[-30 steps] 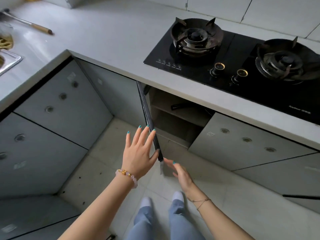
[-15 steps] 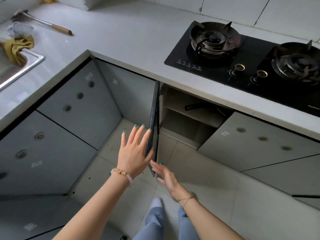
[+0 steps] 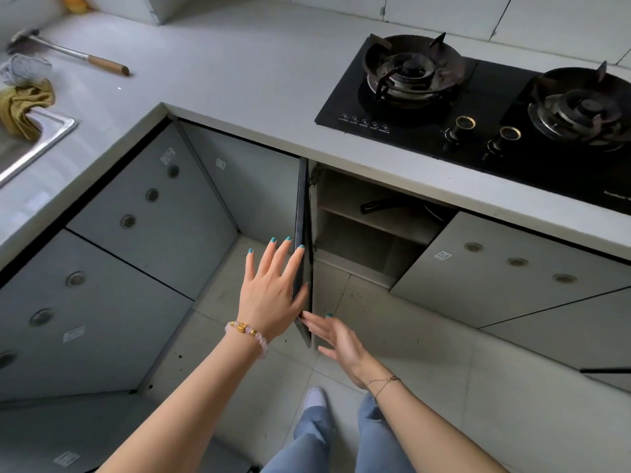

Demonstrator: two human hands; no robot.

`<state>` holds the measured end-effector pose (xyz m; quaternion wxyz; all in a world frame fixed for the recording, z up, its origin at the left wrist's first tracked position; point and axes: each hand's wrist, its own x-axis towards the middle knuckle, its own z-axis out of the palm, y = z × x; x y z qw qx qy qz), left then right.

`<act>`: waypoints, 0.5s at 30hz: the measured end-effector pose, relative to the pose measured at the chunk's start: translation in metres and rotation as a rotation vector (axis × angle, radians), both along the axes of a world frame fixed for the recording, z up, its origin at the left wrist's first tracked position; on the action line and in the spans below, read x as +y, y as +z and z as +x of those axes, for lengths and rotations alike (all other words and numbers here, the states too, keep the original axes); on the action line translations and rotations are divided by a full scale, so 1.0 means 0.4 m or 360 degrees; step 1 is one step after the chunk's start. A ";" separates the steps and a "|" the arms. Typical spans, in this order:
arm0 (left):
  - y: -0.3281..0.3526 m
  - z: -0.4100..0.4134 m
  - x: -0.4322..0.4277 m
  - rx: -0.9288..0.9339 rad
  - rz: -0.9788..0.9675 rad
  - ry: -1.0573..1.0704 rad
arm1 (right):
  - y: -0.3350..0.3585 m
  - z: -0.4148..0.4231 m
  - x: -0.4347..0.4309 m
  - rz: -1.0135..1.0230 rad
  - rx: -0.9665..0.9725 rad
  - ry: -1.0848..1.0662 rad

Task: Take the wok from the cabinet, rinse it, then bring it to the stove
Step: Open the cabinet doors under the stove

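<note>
The cabinet door [image 3: 303,233] under the counter stands open, seen edge-on. Inside, on the upper shelf, a dark wok [image 3: 403,205] shows its black handle; most of its bowl is hidden under the counter. My left hand [image 3: 273,288] lies flat with spread fingers against the door's outer face. Lower down, my right hand [image 3: 336,339] is spread with its fingertips at the door's lower edge. Neither hand holds anything. The black two-burner gas stove [image 3: 478,97] sits on the counter above the cabinet. The steel sink [image 3: 37,138] is at the far left.
A yellow cloth [image 3: 24,107] hangs over the sink's rim, with a scrubber [image 3: 20,68] behind it. A wooden-handled utensil [image 3: 78,56] lies on the grey countertop [image 3: 222,70]. Shut grey cabinet doors line both sides of the corner. My legs and a white shoe stand on the tiled floor below.
The door has swung further open and now stands edge-on. Both hands followed it, staying flat against it. The view shifted left, showing more of the sink.
</note>
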<state>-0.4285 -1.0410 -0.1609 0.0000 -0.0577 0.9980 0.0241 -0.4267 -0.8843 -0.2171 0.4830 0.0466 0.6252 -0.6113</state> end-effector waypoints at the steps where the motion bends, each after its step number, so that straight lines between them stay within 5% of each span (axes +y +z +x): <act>1: -0.002 -0.005 0.006 -0.0016 -0.0006 -0.0001 | -0.002 -0.005 0.008 0.0010 -0.0001 -0.0013; 10: -0.022 -0.055 0.067 -0.0082 0.0002 0.0042 | -0.004 -0.045 0.079 0.0015 -0.0015 0.0068; 15: -0.071 -0.064 0.086 -0.0344 0.0325 0.0404 | -0.006 -0.092 0.128 0.0038 -0.0053 -0.0044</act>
